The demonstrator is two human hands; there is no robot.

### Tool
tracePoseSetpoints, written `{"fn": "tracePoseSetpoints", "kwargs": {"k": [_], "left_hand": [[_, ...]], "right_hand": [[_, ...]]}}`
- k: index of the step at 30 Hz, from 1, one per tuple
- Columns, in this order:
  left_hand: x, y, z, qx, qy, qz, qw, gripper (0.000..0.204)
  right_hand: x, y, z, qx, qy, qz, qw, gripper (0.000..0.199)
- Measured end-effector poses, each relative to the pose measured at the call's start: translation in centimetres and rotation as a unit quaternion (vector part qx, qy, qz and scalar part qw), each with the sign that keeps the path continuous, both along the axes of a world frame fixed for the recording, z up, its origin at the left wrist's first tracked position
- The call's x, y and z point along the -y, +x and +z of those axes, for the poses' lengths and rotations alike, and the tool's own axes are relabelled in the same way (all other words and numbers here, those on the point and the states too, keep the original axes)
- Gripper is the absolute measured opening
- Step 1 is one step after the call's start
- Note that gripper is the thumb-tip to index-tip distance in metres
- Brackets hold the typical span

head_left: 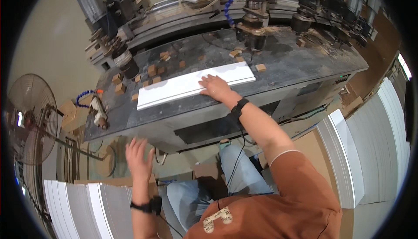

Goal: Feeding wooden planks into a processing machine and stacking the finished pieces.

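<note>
Right hand (214, 87) lies flat, palm down, fingers spread, on the near edge of a long white panel (191, 85); pressing on it, not gripping. The panel lies flat on the dark, dusty machine table (296, 67), running left to right, its right end just below the drill head (252, 25) that hangs over the table. A black wristband (239, 107) sits on the right wrist.

Left hand (138, 157) is open, fingers apart, holding nothing. It hovers low in front of the table's near edge, above a stack of white panels (87, 204) at the person's left. A black band shows on that wrist too. The two hands are well apart.

Small brown wood blocks (152, 70) lie scattered on the table behind and left of the panel; one more block (261, 67) sits just beside the panel's right end. A blue segmented hose (231, 1) curves down near the drill head. More stacked white panels (374, 139) stand at the right. A floor fan (30, 117) stands at the far left. The person wears an orange shirt (296, 195) and blue jeans (239, 173), and is close to the table front.
</note>
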State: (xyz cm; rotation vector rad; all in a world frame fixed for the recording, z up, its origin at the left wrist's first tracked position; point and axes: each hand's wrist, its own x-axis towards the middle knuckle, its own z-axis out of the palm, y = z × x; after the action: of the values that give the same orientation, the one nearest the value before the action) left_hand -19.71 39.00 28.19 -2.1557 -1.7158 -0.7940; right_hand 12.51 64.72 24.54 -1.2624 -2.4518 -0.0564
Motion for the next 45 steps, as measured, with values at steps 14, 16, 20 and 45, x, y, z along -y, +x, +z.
{"fn": "tracePoseSetpoints", "kwargs": {"k": [14,16,20,45], "left_hand": [[-19.9,13.4,-4.3,-0.078,-0.133,-0.108,0.982,0.105],[-19.7,11.9,-4.9,-0.073,-0.125,-0.109,0.983,0.109],[-19.6,11.5,-5.2,-0.081,-0.139,-0.109,0.981,0.111],[-19.9,12.5,-5.1,-0.095,-0.152,-0.061,0.982,0.103]], "right_hand": [[-0.1,5.4,-1.2,0.0,0.014,-0.04,0.999,0.051],[0.9,5.3,-1.3,-0.031,0.02,-0.043,0.998,0.056],[8.1,12.8,0.0,-0.122,0.077,-0.091,0.985,0.061],[48.2,40.0,-6.0,0.058,0.177,-0.655,0.732,0.053]]}}
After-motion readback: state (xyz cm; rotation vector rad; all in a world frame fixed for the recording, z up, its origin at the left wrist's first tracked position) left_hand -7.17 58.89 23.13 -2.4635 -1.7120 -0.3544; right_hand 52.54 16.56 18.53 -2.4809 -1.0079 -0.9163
